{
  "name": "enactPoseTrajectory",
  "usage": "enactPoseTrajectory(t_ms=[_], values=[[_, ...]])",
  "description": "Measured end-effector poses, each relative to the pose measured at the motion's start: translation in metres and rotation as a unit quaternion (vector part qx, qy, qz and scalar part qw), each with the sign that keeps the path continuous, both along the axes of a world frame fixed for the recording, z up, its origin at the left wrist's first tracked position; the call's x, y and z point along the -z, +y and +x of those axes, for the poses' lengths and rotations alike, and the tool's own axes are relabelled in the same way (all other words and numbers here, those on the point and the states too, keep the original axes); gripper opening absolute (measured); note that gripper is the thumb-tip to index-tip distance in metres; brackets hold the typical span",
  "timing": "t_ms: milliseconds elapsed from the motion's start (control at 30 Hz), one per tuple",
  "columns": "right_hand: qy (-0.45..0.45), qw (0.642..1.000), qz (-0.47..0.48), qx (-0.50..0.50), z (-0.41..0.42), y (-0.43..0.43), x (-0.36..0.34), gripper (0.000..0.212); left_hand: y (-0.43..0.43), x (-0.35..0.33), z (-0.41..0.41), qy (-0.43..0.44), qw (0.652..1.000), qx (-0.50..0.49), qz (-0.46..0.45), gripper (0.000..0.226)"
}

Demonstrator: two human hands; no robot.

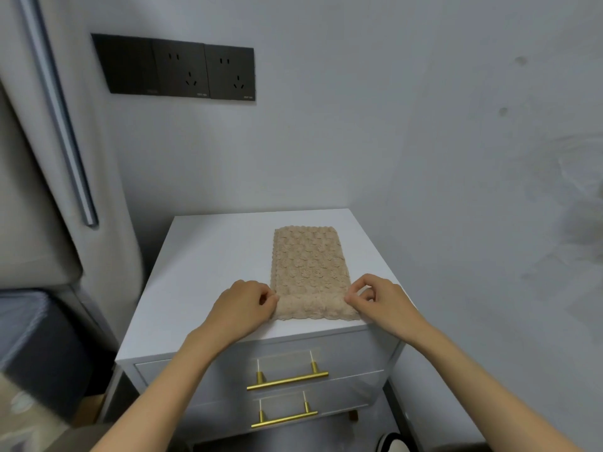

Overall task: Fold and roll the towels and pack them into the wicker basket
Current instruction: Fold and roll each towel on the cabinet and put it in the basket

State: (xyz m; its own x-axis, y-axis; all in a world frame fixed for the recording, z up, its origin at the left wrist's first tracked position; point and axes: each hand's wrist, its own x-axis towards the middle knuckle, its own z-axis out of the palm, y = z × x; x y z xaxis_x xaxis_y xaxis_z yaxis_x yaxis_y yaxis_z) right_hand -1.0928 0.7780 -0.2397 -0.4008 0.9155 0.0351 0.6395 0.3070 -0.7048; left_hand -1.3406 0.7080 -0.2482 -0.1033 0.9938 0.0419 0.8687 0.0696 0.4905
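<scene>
A beige textured towel, folded into a long narrow strip, lies on top of the white nightstand, running from its front edge toward the wall. The near end of the towel is turned over into a short roll. My left hand pinches the left end of that roll with curled fingers. My right hand pinches the right end of it the same way. No wicker basket is in view.
The nightstand has two drawers with gold bar handles. A grey wall stands right behind it, with black sockets up on the left. A padded grey headboard and bed edge lie at the left.
</scene>
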Motion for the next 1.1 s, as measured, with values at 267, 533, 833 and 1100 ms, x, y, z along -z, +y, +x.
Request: enactPoseTrajectory(t_ms=[267, 533, 833, 1100], values=[[-0.062, 0.989, 0.132, 0.040, -0.011, -0.002, 0.009, 0.018, 0.000, 0.003, 0.016, 0.155, 0.975, -0.063, 0.148, 0.012], [-0.119, 0.912, 0.387, -0.073, -0.025, -0.015, 0.022, 0.031, 0.000, 0.013, 0.023, 0.078, 0.961, 0.108, 0.241, 0.039], [-0.148, 0.914, 0.340, -0.164, 0.004, -0.013, 0.027, 0.032, -0.008, 0.019, 0.012, 0.089, 0.966, 0.165, 0.179, 0.033], [-0.168, 0.925, 0.314, -0.133, 0.011, -0.007, 0.025, 0.033, -0.006, 0.016, 0.010, 0.051, 0.977, 0.125, 0.167, 0.030]])
